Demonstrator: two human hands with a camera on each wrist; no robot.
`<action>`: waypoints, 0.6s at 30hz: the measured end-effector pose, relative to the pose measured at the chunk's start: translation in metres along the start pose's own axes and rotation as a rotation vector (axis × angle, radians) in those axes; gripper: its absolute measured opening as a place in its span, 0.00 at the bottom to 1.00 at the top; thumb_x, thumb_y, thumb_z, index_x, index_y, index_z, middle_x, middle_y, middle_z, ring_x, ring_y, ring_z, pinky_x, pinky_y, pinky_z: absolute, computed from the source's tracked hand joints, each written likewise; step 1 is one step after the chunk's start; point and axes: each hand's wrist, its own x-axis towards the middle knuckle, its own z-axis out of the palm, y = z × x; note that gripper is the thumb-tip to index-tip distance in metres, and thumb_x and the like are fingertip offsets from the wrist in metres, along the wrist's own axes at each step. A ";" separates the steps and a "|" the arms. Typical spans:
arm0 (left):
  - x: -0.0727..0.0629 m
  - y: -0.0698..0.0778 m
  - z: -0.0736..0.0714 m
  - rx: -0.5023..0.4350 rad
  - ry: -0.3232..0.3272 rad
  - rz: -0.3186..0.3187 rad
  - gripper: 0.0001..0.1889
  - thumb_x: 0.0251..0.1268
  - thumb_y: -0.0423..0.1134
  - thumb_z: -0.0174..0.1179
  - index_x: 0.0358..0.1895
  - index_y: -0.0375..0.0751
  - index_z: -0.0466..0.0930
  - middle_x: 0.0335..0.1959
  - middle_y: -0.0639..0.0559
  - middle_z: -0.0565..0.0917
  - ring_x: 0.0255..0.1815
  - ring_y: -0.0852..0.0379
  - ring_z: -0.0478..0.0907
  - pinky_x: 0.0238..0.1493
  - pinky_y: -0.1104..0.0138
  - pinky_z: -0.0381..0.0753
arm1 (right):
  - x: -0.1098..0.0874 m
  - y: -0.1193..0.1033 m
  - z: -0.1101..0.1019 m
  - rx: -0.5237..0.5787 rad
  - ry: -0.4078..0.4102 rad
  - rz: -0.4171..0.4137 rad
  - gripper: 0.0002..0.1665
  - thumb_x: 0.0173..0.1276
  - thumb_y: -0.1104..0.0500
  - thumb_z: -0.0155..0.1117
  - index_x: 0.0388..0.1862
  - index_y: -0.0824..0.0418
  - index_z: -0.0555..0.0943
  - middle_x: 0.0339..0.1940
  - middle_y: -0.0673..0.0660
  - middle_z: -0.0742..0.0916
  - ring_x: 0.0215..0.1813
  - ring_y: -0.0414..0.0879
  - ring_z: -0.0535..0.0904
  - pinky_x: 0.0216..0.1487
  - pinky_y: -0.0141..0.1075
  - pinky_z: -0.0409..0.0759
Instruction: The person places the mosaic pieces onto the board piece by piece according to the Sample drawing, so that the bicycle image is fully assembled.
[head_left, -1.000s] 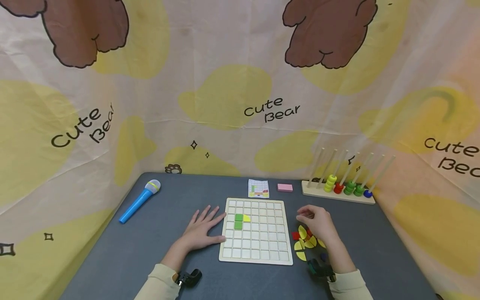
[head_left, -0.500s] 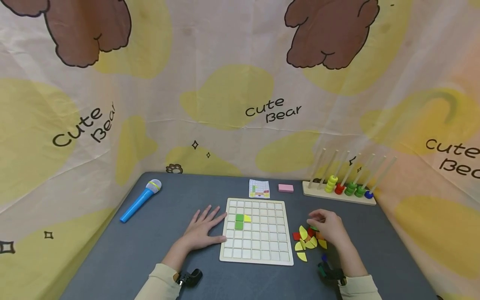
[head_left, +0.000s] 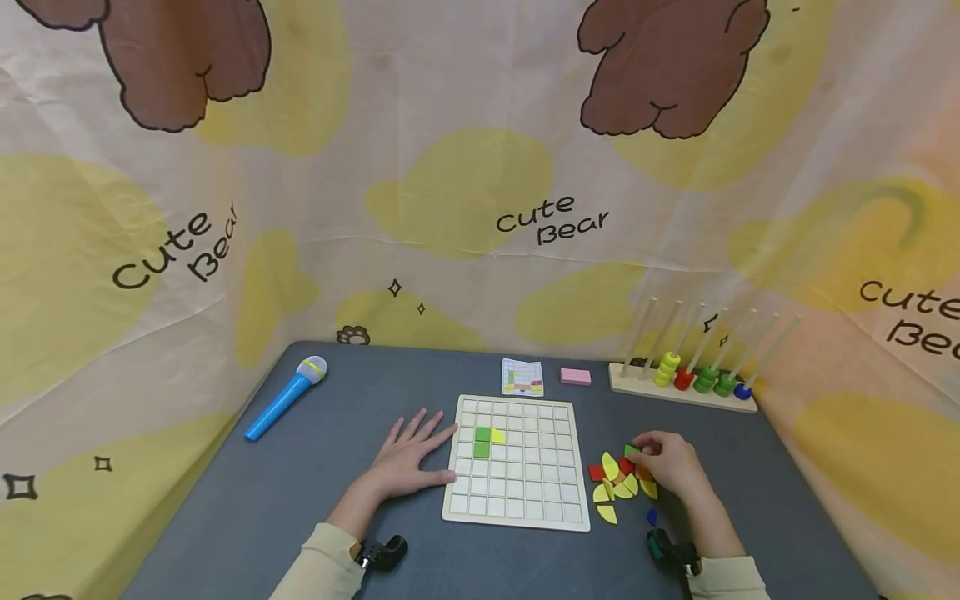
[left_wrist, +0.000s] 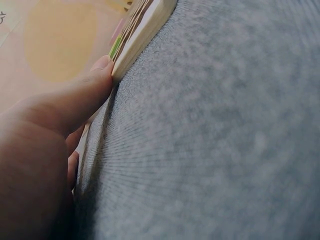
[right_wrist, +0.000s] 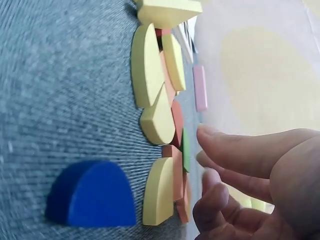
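Observation:
My left hand lies spread on the dark table, its thumb and index fingertip at the left edge of a white-celled grid board. In the left wrist view the thumb meets the board's wooden edge. Two green squares and a yellow quarter-round piece sit in cells on the board. Right of it, my right hand hovers over a loose pile, thumb and fingertips beside a green piece. The right wrist view shows a gap between thumb and fingers, several yellow pieces and a blue quarter-round.
Behind the board lie a printed pattern card and a pink block. A bead-and-peg rack stands at the back right. A blue toy microphone lies at the left. Printed cloth walls enclose the table's back and sides.
My right hand has moved right and slightly toward me, from near the board's right side to the far side of the pile, uncovering the green piece. The left hand stays put.

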 end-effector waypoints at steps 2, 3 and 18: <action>0.000 0.000 0.000 -0.002 0.000 -0.002 0.45 0.61 0.76 0.54 0.80 0.66 0.56 0.83 0.54 0.53 0.85 0.43 0.40 0.79 0.39 0.35 | 0.001 0.002 0.000 -0.005 -0.011 0.015 0.19 0.66 0.57 0.72 0.50 0.68 0.84 0.35 0.58 0.83 0.38 0.50 0.75 0.34 0.36 0.75; 0.000 0.000 0.000 -0.002 0.001 -0.002 0.45 0.61 0.76 0.54 0.80 0.66 0.56 0.83 0.54 0.53 0.85 0.43 0.40 0.79 0.39 0.35 | 0.002 0.002 0.001 -0.004 -0.017 0.023 0.19 0.66 0.57 0.73 0.50 0.68 0.84 0.35 0.58 0.82 0.38 0.50 0.75 0.33 0.36 0.75; 0.001 0.000 0.001 0.012 0.008 -0.001 0.45 0.60 0.76 0.55 0.80 0.66 0.56 0.83 0.54 0.53 0.85 0.43 0.41 0.79 0.39 0.35 | 0.012 0.009 0.003 -0.005 -0.013 0.052 0.17 0.65 0.58 0.73 0.48 0.68 0.85 0.35 0.58 0.82 0.38 0.51 0.75 0.33 0.36 0.73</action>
